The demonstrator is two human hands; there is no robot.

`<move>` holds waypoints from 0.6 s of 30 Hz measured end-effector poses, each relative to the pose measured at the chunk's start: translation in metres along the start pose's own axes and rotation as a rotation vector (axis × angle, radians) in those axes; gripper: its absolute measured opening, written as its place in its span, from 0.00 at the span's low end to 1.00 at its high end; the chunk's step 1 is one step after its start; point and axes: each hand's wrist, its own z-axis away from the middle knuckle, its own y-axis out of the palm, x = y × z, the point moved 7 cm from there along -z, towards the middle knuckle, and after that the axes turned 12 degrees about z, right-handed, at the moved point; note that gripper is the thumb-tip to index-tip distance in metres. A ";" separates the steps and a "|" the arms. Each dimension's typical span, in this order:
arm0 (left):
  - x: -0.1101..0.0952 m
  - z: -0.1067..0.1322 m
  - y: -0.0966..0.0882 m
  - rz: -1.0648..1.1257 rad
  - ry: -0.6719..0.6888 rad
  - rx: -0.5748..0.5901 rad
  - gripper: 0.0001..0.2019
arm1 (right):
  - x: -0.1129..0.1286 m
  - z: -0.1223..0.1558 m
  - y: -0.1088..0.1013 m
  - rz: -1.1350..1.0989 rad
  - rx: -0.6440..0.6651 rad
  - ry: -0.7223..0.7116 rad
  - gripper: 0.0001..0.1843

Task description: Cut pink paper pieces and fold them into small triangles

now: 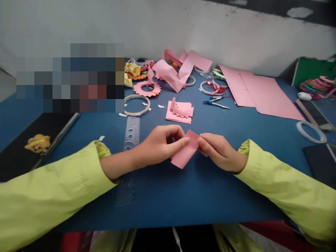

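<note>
A small pink piece of paper (185, 154) is held above the blue table between both my hands. My left hand (168, 141) pinches its left side, thumb on top and fingers curled behind. At its right edge, my right hand (216, 148) grips the paper between thumb and fingers. Whether the paper is folded in layers I cannot tell. Just beyond my hands lies a stack of pink paper squares (169, 117), with a pleated pink paper piece (182, 110) resting on it. The clear plastic ruler (132, 127) passes partly under my left forearm.
Rolls of tape (148, 108), a blue drawing compass (216, 104) and crumpled pink paper strips (173, 75) lie farther back. Large pink sheets (275, 98) are at the right, near a phone (315, 113) and another tape roll (311, 132). A black case (15, 150) sits at left.
</note>
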 end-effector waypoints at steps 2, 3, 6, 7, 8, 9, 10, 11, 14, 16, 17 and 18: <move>-0.002 0.001 0.004 -0.040 0.026 0.047 0.11 | 0.001 0.000 0.000 0.025 -0.006 -0.012 0.17; -0.003 0.002 0.006 -0.055 0.036 0.074 0.11 | 0.001 -0.001 0.000 0.033 -0.005 -0.019 0.17; -0.006 0.003 0.012 -0.071 0.046 0.174 0.13 | 0.003 -0.002 0.001 0.037 0.003 -0.040 0.18; -0.006 0.003 0.013 -0.063 0.044 0.202 0.14 | 0.003 -0.002 0.000 0.036 0.006 -0.042 0.19; -0.006 0.003 0.014 -0.049 0.038 0.222 0.14 | 0.003 -0.002 0.000 0.031 0.008 -0.039 0.19; -0.006 0.003 0.014 -0.030 0.030 0.229 0.13 | 0.002 -0.002 0.000 0.018 0.013 -0.026 0.19; -0.006 0.003 0.014 -0.009 0.023 0.226 0.13 | 0.001 -0.001 0.000 -0.011 0.021 0.000 0.17; -0.005 0.003 0.013 0.012 0.017 0.215 0.12 | -0.001 -0.001 0.001 -0.053 0.031 0.034 0.14; -0.005 0.003 0.012 0.057 0.009 0.191 0.11 | -0.006 0.000 0.003 -0.162 0.057 0.117 0.09; -0.006 0.002 0.012 0.058 0.015 0.187 0.11 | -0.004 -0.001 0.003 -0.129 0.053 0.086 0.10; -0.006 0.002 0.012 0.052 0.021 0.185 0.12 | -0.003 -0.002 0.002 -0.088 0.043 0.055 0.12; -0.006 0.002 0.011 0.044 0.027 0.183 0.11 | -0.001 -0.003 0.002 -0.047 0.030 0.024 0.13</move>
